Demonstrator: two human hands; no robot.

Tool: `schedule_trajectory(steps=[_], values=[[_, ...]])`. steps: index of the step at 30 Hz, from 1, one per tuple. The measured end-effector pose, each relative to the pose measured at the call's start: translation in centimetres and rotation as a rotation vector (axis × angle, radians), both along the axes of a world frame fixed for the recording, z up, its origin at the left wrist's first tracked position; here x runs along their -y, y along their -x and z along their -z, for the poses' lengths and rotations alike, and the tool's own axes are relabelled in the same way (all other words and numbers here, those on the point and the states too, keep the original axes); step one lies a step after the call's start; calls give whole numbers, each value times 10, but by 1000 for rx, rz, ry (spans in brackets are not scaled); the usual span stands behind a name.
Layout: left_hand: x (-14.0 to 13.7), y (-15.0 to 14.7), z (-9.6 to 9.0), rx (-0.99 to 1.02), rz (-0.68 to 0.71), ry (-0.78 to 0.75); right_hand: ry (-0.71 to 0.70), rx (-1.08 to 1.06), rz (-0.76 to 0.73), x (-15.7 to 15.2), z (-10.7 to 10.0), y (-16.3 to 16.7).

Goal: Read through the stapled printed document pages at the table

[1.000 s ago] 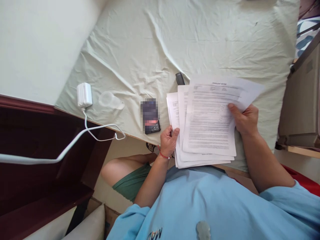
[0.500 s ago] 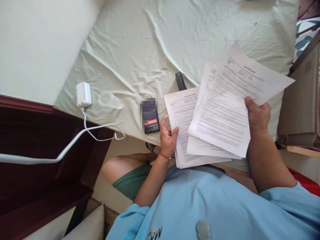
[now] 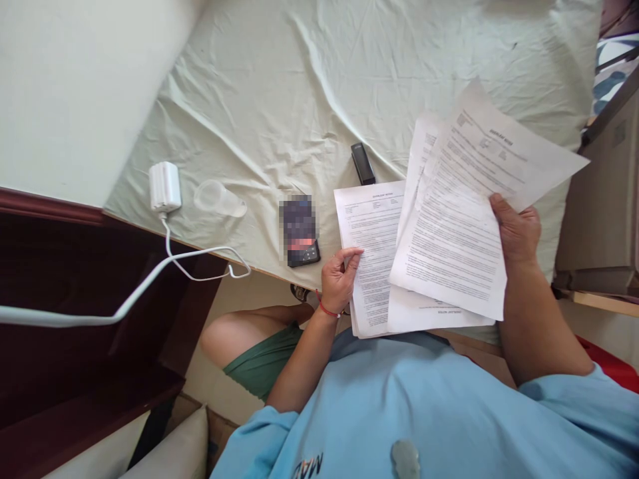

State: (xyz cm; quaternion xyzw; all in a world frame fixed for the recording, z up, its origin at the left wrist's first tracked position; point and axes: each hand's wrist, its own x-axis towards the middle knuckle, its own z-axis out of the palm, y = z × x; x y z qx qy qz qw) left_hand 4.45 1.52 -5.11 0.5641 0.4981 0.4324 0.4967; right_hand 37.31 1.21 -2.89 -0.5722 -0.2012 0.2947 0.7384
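Observation:
My left hand point(image 3: 340, 281), with a red string on its wrist, is closed at the left edge of a stack of printed sheets point(image 3: 372, 233), its thumb and forefinger on the top page. In my right hand point(image 3: 519, 226) are several printed sheets point(image 3: 452, 226), fanned apart and gripped by their right edge with the thumb on top. These overlap the right part of the left stack. A further page lies under their lower edge, its heading upside down. Just beyond the left stack lies a black stapler-like object point(image 3: 363, 163), its near end close to the paper.
Left of the papers, a phone point(image 3: 302, 229) lies on the pale green cloth point(image 3: 249, 100). Farther left are a clear plastic cup point(image 3: 219, 198) on its side and a white power adapter point(image 3: 164, 186) with a cable point(image 3: 120, 313) running off left. A cardboard box point(image 3: 599, 206) stands at right.
My left forefinger has come down from raised onto the top page's edge. The right-hand sheets have shifted slightly right, showing more of the left stack.

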Motion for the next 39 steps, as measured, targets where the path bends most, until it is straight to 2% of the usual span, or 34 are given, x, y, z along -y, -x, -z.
schedule_trajectory(steps=[24, 39], values=[[0, -2, -7, -36, 16, 26, -17, 28, -48, 1, 1, 2], [1, -1, -4, -33, 9, 45, -13, 36, -73, 1, 0, 5]])
